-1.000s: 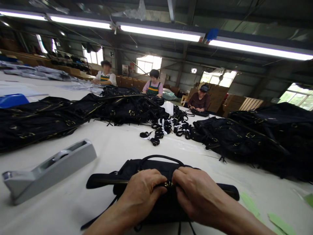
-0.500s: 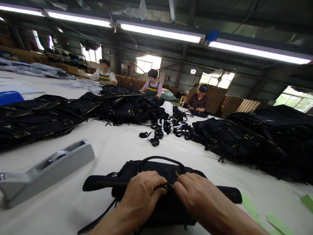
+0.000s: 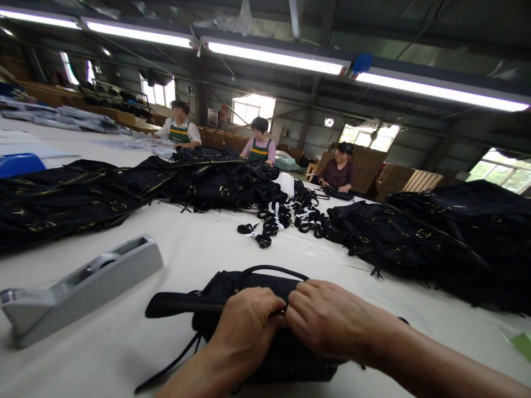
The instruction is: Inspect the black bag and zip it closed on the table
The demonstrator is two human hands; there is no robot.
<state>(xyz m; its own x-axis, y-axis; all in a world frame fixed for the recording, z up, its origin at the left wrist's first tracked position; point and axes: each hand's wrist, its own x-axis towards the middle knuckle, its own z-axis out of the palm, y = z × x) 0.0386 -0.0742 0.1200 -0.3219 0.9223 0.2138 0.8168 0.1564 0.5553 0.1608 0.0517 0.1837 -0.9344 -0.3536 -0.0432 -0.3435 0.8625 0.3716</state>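
A black fabric bag (image 3: 301, 359) lies on the table right in front of me, its thin handle (image 3: 274, 268) arching at the far side. My left hand (image 3: 246, 323) is closed in a pinch on the middle of the bag's top opening. Pressed close beside it, my right hand (image 3: 327, 315) has its fingers closed on the same spot. A small glint of brass-coloured metal shows between the fingertips; its exact shape is hidden. A stiff black flap (image 3: 178, 304) sticks out to the left of the bag, and a thin cord (image 3: 166, 365) trails toward me.
A grey tape dispenser (image 3: 95, 287) stands to the left. Piles of black bags (image 3: 66, 193) lie at the left and right (image 3: 394, 226). Bundled black straps (image 3: 269, 221) with white wraps lie mid-table. Three co-workers sit across the table. A green scrap (image 3: 521, 344) is at the right.
My right hand has shifted slightly left and up against my left hand, its forearm now slanting farther right. My left hand stays on the bag's opening.
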